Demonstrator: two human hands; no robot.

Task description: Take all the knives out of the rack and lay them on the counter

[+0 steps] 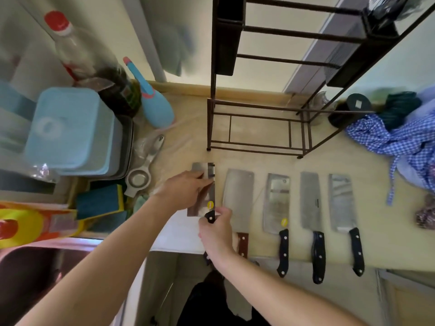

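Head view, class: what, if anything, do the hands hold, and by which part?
One cleaver: the right hand grips its black handle, and the left hand rests on the flat of its blade.

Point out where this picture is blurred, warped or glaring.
Head view: the bottle and blue box at left are smeared by blur; wide-angle bending splays the rack outward; the knife and its neighbours' blades carry soft reflections, no harsh glare.

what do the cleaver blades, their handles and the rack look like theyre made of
Cleaver blades: bright steel, brushed to mirror finish; they reflect the room. Black handles: likely plastic or resin, smooth, with pale rivets. Reddish-brown handle: looks like wood or laminate, riveted too. Rack: thin dark metal rod and sheet, matte brown-black coating by the look.
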